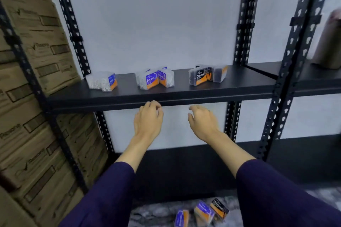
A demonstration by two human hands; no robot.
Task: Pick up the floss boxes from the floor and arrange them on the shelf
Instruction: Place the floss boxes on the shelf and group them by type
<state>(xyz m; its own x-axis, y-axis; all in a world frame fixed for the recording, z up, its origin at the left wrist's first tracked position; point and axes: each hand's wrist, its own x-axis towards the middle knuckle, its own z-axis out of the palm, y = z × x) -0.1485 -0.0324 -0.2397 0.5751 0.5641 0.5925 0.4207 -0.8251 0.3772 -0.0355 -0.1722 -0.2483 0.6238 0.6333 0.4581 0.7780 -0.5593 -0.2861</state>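
Both arms stretched forward, left hand [147, 119] and right hand [202, 120] loosely curled and holding nothing just under the shelf [166, 96] edge, floss boxes [155, 79] on the shelf above the hands, more floss boxes on the floor [203, 212] below the arms

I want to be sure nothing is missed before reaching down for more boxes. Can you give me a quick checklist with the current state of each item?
1. Left hand free: ok, holds nothing.
2. Right hand free: ok, holds nothing.
3. Boxes left on the floor: ok, at least three visible.
4. Room on the shelf: ok, bare stretch right of the charcoal boxes.
5. Shelved groups sorted by type: ok, by readable labels.
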